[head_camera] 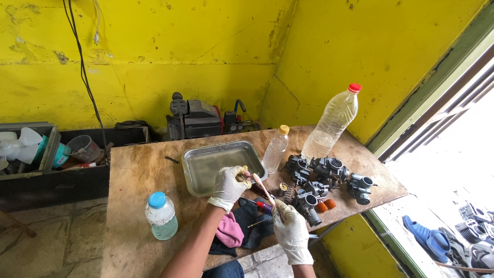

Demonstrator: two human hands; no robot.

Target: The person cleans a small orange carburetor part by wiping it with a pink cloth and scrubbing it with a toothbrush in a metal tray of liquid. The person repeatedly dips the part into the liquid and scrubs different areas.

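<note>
Right hand gripping brush, left hand clutching small part over tray

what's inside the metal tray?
The metal tray looks mostly bare, with a wet-looking sheen on its floor. The left hand, gloved and holding a small brass-coloured part, hovers over its near right corner and covers that bit of the floor.

Plywood table — metal tray, bottles, carburetors, rags

Corner work area, yellow walls.
Chipped paint on walls; worn plywood table; stone floor; daylight through open doorway.
</note>
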